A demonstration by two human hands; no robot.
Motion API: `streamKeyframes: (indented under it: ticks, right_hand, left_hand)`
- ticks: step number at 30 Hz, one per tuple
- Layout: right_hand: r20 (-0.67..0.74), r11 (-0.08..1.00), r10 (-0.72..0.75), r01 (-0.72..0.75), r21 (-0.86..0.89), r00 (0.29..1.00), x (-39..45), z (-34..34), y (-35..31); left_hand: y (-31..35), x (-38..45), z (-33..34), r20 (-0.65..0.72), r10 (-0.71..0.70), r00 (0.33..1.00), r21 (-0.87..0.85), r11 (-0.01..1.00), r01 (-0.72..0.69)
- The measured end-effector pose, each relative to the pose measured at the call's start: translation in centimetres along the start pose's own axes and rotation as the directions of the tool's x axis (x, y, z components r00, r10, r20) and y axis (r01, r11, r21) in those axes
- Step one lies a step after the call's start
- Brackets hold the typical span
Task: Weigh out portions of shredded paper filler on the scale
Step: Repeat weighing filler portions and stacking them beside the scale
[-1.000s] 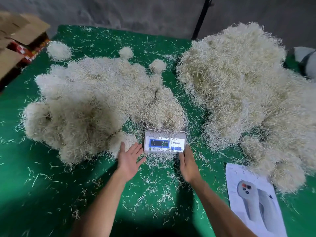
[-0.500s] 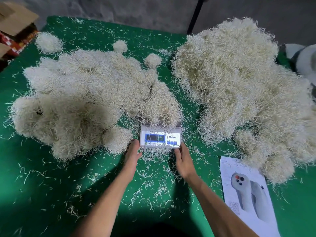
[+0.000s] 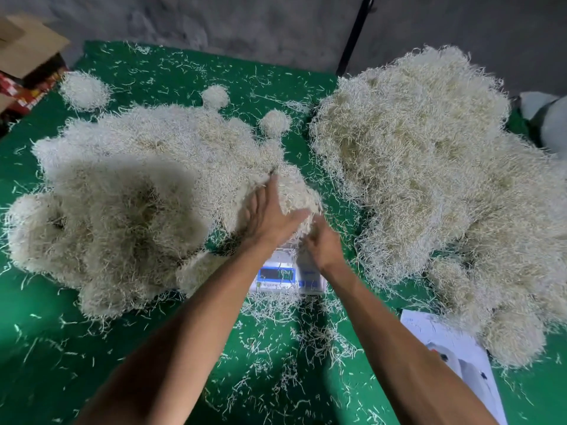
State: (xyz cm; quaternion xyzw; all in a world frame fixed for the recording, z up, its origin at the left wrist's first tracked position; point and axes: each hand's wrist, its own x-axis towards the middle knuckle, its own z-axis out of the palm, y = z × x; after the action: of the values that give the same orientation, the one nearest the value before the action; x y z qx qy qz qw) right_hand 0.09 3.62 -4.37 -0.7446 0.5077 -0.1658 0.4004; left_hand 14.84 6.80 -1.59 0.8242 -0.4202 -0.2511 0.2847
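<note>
A small white digital scale (image 3: 276,276) with a blue display sits on the green table (image 3: 76,348). On it rests a rounded portion of shredded paper filler (image 3: 294,191). My left hand (image 3: 267,216) cups the portion's left side, fingers stretched up along it and thumb across its front. My right hand (image 3: 322,243) curls into its lower right side, just above the scale. A broad heap of rounded clumps (image 3: 138,194) lies to the left, touching the portion. A taller loose pile of filler (image 3: 429,179) lies to the right.
Three small balls of filler (image 3: 84,90) (image 3: 215,96) (image 3: 274,122) sit behind the left heap. A printed sheet (image 3: 454,348) lies at the front right. Cardboard boxes (image 3: 24,47) stand off the far left corner, a black pole (image 3: 356,35) behind. Loose shreds litter the cloth.
Both hands have left the table in front of the scale and moved forward over it onto the portion. The view has tilted down and closer.
</note>
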Motion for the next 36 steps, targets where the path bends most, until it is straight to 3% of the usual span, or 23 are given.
streamKeyframes:
  ticks: [2,4,7,9,11,13,15,18,20,24,25,26,28,29,31,32,33,36]
  right_hand:
    - [-0.021,0.998,-0.044,0.045,0.044,0.999,0.2,-0.1,0.2]
    - [-0.049,0.988,-0.061,0.067,0.137,0.997,0.3,-0.8,0.1]
    - [-0.1,0.925,0.035,0.006,0.381,0.994,0.6,-2.6,-0.4]
    - [-0.135,0.848,0.104,-0.017,0.53,0.985,1.0,-4.0,-0.7]
    - [-0.191,0.835,0.122,0.003,0.55,0.974,1.1,-5.2,-1.3]
    - [-0.23,0.839,0.128,0.018,0.543,0.965,0.9,-6.2,-1.7]
    - [-0.234,0.843,0.157,-0.007,0.538,0.959,0.9,-7.2,-1.7]
    - [-0.211,0.789,0.347,-0.163,0.593,0.914,1.0,-9.1,-0.8]
    - [-0.186,0.751,0.442,-0.249,0.611,0.877,1.0,-10.3,0.2]
    - [-0.01,0.509,0.55,-0.326,0.796,0.835,0.4,-12.0,0.5]
    - [-0.035,0.524,0.525,-0.29,0.801,0.851,0.5,-12.3,0.9]
    - [-0.111,0.623,0.458,-0.229,0.748,0.882,0.5,-12.9,1.1]
    - [-0.184,0.875,0.189,-0.08,0.477,0.964,-0.2,-14.4,1.9]
    - [-0.11,0.953,0.038,-0.003,0.303,0.993,-0.5,-14.8,2.8]
    - [0.17,0.997,-0.05,0.038,0.073,0.984,-2.2,-15.5,4.8]
    - [0.247,0.999,-0.035,0.024,0.048,0.968,-3.0,-15.7,5.8]
    - [0.274,0.995,-0.017,-0.009,0.096,0.961,-3.4,-15.9,6.7]
    - [0.113,0.912,0.136,-0.169,0.375,0.984,-3.1,-16.5,7.6]
  left_hand:
    - [0.7,1.4,0.6,0.091,0.064,0.994,0.038,0.997,-0.068]
    - [1.3,2.0,1.2,0.188,0.082,0.979,-0.108,0.992,-0.062]
    - [2.9,1.2,2.0,0.333,-0.07,0.94,-0.391,0.897,0.205]
    - [3.6,0.8,2.4,0.425,-0.165,0.89,-0.547,0.737,0.397]
    - [4.3,0.4,2.7,0.494,-0.171,0.853,-0.62,0.619,0.483]
    - [4.8,0.0,2.8,0.474,-0.176,0.862,-0.657,0.581,0.48]
    - [5.4,-0.7,2.4,0.383,-0.228,0.895,-0.661,0.609,0.438]
    - [5.7,-1.7,1.0,0.293,-0.269,0.917,-0.647,0.65,0.397]
    - [5.9,-2.2,0.2,0.302,-0.271,0.914,-0.678,0.613,0.406]
    - [6.2,-3.5,-0.3,0.244,-0.229,0.942,-0.696,0.635,0.334]
    - [6.0,-3.6,-0.3,0.254,-0.244,0.936,-0.726,0.592,0.351]
    - [5.9,-3.8,-0.3,0.294,-0.238,0.925,-0.767,0.519,0.378]
    - [6.0,-4.5,-1.0,0.254,-0.183,0.95,-0.815,0.489,0.313]
    - [6.4,-4.5,-1.5,0.227,-0.227,0.947,-0.824,0.473,0.311]
    - [6.7,-4.7,-2.8,0.277,-0.317,0.907,-0.85,0.36,0.385]
    - [6.6,-4.5,-3.3,0.257,-0.316,0.913,-0.856,0.364,0.367]
    - [6.8,-4.4,-3.6,0.211,-0.311,0.927,-0.839,0.429,0.334]
    - [6.9,-4.3,-3.6,0.13,-0.202,0.971,-0.709,0.666,0.234]
